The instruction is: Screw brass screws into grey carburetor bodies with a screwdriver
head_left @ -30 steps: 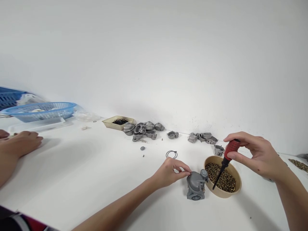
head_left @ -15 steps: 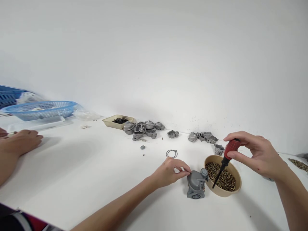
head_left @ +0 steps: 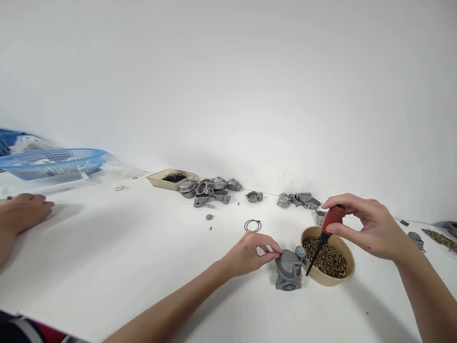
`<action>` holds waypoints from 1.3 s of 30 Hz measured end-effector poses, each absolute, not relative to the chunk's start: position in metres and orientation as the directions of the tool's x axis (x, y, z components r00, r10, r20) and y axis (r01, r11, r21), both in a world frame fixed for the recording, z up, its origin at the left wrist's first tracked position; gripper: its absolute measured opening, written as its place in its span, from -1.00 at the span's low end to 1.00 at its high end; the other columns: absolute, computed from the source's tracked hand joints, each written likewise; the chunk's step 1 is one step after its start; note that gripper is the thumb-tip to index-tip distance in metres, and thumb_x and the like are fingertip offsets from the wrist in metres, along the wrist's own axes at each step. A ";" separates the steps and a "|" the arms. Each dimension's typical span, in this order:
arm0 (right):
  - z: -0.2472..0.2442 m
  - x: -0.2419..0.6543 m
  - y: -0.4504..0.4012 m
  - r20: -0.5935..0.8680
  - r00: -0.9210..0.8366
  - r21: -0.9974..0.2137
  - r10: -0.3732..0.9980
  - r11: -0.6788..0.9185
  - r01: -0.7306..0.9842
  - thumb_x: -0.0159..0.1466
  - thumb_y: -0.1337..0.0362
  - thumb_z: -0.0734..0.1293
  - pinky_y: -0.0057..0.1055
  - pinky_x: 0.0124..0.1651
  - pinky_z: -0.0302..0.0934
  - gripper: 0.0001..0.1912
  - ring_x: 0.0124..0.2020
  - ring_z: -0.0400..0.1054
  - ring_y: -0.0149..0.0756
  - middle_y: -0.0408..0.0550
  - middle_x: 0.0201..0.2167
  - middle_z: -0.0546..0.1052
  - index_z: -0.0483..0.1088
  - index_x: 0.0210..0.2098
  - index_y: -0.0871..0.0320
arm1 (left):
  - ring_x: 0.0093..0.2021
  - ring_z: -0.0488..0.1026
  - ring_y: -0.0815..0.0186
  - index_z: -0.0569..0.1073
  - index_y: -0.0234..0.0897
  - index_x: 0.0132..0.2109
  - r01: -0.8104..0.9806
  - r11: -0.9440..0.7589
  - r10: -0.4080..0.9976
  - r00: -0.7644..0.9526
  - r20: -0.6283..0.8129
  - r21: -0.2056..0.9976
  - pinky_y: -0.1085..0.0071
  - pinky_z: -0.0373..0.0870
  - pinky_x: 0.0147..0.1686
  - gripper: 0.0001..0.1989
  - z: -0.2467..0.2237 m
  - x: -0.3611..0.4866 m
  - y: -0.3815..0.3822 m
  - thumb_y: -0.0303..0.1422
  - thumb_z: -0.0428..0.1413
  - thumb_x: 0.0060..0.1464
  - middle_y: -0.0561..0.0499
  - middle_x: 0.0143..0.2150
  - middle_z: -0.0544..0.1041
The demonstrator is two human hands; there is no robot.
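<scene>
My left hand (head_left: 250, 253) has its thumb and forefinger pinched at the upper left edge of a grey metal carburetor (head_left: 287, 267). Whether a small part is also between those fingertips is hidden. The carburetor stands on the white table with its round bowl upward and a round opening facing me. In my right hand (head_left: 369, 229) is a red-and-black screwdriver (head_left: 332, 221), gripped by its handle. Its shaft slants down to the left, the tip beside the carburetor's right side. Behind the shaft sits a tan bowl (head_left: 348, 276) of brass-coloured screws (head_left: 330, 259).
Black rubber rings (head_left: 253, 225) lie beyond my left hand. Grey float bowls (head_left: 205, 189) are heaped along the wall by a cream tray (head_left: 154, 180) of black rings. A blue basket (head_left: 85, 164) stands left, near another person's hand (head_left: 26, 212). Brass parts (head_left: 441, 239) lie far right.
The screwdriver in my right hand has moved left, its tip now closer to the carburetor. My left hand keeps its place at the carburetor. The whole view has shifted slightly.
</scene>
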State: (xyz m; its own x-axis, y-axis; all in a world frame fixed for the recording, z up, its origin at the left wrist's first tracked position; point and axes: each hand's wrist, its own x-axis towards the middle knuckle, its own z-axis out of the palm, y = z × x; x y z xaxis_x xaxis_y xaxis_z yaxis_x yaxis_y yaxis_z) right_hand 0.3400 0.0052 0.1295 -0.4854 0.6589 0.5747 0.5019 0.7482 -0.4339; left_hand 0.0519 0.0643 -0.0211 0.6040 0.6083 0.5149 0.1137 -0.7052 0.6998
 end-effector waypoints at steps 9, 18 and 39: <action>0.126 0.329 0.010 0.549 -0.519 -0.439 0.656 0.754 0.489 0.38 0.20 0.48 -0.52 -0.28 0.45 -0.80 -0.38 0.53 -0.43 -0.27 -0.30 0.66 0.51 -0.01 -0.10 | -0.31 0.65 0.32 0.72 -0.25 -0.18 0.107 -0.691 0.621 0.595 0.511 0.715 0.54 0.54 -0.31 -0.87 -0.021 0.054 0.063 -0.39 0.24 0.26 -0.01 -0.25 0.74; 0.126 0.333 0.009 0.603 -0.498 -0.429 0.624 0.779 0.458 0.39 0.21 0.47 -0.47 -0.20 0.48 -0.76 -0.33 0.55 -0.40 -0.25 -0.25 0.66 0.50 0.03 -0.13 | -0.29 0.67 0.29 0.72 -0.27 -0.18 0.085 -0.681 0.618 0.599 0.510 0.727 0.50 0.59 -0.27 -0.85 -0.023 0.054 0.064 -0.37 0.23 0.26 -0.05 -0.23 0.74; 0.128 0.329 0.009 0.563 -0.498 -0.448 0.660 0.750 0.487 0.36 0.21 0.47 -0.40 -0.29 0.48 -0.81 -0.38 0.54 -0.34 -0.18 -0.30 0.67 0.54 -0.02 -0.03 | -0.28 0.67 0.27 0.72 -0.27 -0.18 0.113 -0.666 0.636 0.603 0.482 0.737 0.45 0.61 -0.27 -0.82 -0.019 0.054 0.063 -0.31 0.22 0.29 -0.06 -0.22 0.74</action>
